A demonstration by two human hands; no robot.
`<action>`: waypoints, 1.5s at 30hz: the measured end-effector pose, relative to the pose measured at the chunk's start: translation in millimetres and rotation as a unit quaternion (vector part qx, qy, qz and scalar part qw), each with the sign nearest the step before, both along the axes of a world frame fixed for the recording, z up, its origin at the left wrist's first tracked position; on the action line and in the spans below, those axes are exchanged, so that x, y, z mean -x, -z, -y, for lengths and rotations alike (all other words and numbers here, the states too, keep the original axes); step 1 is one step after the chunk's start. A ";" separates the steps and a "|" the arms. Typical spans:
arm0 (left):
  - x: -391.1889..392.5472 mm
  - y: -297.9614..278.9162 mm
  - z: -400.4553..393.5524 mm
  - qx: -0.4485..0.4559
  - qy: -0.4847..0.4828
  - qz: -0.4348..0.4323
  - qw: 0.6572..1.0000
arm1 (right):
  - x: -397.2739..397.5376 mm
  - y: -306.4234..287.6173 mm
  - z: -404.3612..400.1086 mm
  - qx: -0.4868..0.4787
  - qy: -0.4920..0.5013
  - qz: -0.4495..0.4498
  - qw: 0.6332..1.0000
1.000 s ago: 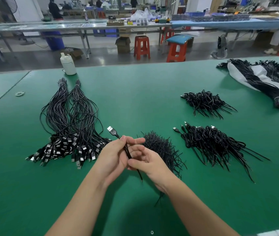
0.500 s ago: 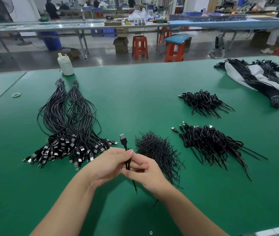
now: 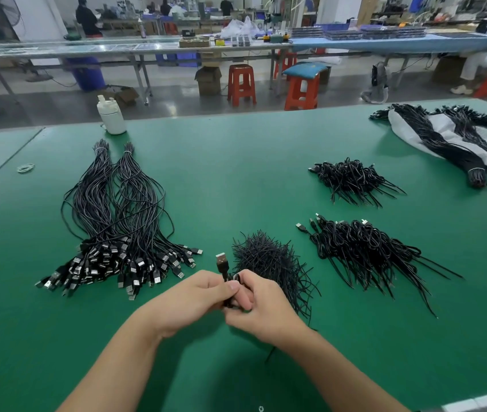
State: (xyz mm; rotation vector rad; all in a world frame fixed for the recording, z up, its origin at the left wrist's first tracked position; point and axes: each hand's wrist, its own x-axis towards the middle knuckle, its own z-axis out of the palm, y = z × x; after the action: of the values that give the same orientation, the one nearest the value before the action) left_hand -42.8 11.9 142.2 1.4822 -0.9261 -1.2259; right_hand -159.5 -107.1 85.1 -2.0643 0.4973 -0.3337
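Both hands meet over the green table near its front. My left hand [image 3: 194, 301] pinches a black USB cable [image 3: 222, 264] just below its plug, which points up and away. My right hand [image 3: 261, 307] grips the same cable, curled round a small loop of it; the rest of the wire is hidden between the fingers. A pile of thin black ties [image 3: 269, 260] lies right behind my right hand. Two large tied bundles of straight USB cables [image 3: 117, 218] lie to the left, plugs toward me.
Two heaps of coiled cables lie to the right, the near heap [image 3: 364, 251] and the far heap [image 3: 349, 179]. More bundles on a white bag [image 3: 444, 129] sit far right. A white bottle [image 3: 112, 115] stands at the far edge, rubber bands [image 3: 26, 167] at left.
The cable's plug has swung from leaning left to nearly upright. My hands have closed together and the hanging wire below them has been gathered into a loop in my right hand.
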 end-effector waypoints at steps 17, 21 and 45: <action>20.5 8.1 7.9 -0.090 -0.102 0.194 0.972 | 4.6 -18.8 16.6 0.249 -0.095 -0.026 0.963; 18.2 2.1 1.0 -0.013 -0.087 0.102 0.991 | 6.4 -22.6 17.0 0.295 -0.080 -0.012 0.952; -6.0 27.5 27.0 -0.060 -0.126 0.452 0.881 | 2.3 -12.2 6.2 0.041 -0.066 -0.134 0.988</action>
State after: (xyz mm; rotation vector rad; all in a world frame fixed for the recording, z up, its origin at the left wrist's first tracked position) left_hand -36.8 -15.2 114.7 2.2525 -1.1951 -0.3490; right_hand -161.9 -113.3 97.3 -2.2228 0.5095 0.0033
